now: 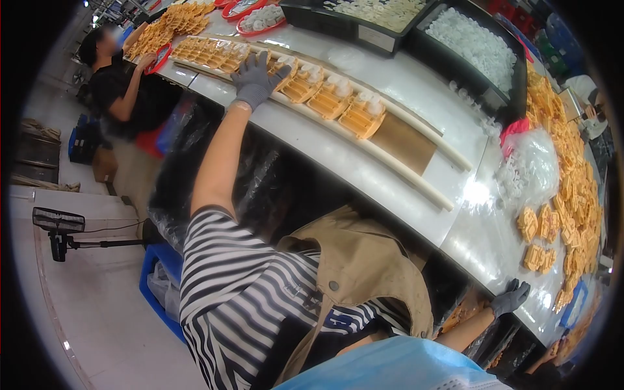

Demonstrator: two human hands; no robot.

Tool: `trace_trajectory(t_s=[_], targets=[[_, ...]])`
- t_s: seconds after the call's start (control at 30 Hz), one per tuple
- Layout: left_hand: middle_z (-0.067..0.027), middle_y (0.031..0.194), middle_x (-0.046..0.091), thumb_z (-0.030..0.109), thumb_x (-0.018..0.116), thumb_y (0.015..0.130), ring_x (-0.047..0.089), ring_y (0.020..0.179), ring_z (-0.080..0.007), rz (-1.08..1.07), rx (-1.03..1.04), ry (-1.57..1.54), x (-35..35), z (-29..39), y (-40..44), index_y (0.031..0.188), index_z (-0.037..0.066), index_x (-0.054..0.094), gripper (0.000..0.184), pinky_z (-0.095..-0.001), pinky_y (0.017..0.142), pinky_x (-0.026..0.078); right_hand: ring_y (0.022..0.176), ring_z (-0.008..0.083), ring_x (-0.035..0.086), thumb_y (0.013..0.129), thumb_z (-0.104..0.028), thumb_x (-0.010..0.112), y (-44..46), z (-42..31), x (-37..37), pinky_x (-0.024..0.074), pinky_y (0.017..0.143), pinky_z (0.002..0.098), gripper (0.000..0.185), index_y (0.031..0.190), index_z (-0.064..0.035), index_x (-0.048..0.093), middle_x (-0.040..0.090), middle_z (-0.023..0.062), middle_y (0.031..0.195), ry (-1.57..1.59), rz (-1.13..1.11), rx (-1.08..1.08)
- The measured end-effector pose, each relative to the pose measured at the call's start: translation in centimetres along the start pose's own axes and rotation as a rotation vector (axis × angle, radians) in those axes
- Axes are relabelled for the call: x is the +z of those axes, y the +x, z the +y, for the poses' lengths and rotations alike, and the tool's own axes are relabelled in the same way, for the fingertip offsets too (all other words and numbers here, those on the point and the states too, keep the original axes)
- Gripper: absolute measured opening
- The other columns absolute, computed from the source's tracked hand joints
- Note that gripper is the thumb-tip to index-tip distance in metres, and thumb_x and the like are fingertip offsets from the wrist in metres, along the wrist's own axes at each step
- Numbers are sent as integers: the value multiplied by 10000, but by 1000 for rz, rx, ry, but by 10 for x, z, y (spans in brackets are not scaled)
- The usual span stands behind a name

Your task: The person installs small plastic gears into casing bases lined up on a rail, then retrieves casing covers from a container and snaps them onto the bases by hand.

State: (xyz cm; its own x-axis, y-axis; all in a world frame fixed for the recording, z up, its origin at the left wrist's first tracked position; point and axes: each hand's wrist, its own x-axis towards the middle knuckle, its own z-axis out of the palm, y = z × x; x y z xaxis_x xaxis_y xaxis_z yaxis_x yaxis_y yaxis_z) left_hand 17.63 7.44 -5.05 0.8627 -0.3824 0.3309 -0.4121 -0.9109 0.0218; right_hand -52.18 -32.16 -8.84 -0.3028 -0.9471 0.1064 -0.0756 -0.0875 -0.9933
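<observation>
My left hand (257, 81), in a grey glove, is open with fingers spread over a row of orange plastic parts (330, 97). Its fingertips reach the parts beneath; the exact contact is hidden. Translucent white pieces (339, 84) sit on several of them. The row lies between two pale rails (416, 185) on a brown board (406, 144). At the table's near edge on the right, my right hand (510, 298), also gloved in grey, rests with its fingers slightly apart and nothing visible in it. Loose orange parts (538, 259) lie just beyond it.
Black bins (468, 55) of white pieces stand at the table's far side. A clear bag (536, 159) and a long orange pile (578, 188) lie right. A co-worker (114, 84) is at upper left, near a red tray (158, 58). A fan (58, 227) stands left.
</observation>
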Motion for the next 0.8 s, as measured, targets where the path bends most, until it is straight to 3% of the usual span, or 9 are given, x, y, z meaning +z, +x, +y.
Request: trace_trajectory(t_s=[0.13, 0.4, 0.8], targets=[[-153, 1442, 369, 821, 427, 758, 304, 1343, -365, 18, 24, 40, 7, 10, -8, 1427, 140, 367, 957, -558, 1054, 243, 1004, 231, 563, 970, -278, 522, -4, -2, 5, 486, 873, 298, 498, 1327, 57, 432, 525, 157, 1222, -34, 25, -14], [-171, 1403, 386, 805, 475, 745, 314, 1315, -379, 55, 52, 43, 0, 32, -28, 1409, 126, 380, 955, -557, 1059, 224, 838, 157, 575, 948, -290, 573, -8, -6, 8, 499, 730, 253, 441, 1263, 8, 497, 587, 75, 1035, -34, 43, -31], [-188, 1356, 399, 771, 490, 773, 350, 1235, -406, 88, 161, -22, -16, 126, -89, 1356, 113, 433, 881, -583, 1029, 237, 954, 200, 572, 909, -258, 613, 4, 9, -3, 485, 791, 281, 487, 1309, -20, 467, 551, 92, 1145, 72, 26, 11]])
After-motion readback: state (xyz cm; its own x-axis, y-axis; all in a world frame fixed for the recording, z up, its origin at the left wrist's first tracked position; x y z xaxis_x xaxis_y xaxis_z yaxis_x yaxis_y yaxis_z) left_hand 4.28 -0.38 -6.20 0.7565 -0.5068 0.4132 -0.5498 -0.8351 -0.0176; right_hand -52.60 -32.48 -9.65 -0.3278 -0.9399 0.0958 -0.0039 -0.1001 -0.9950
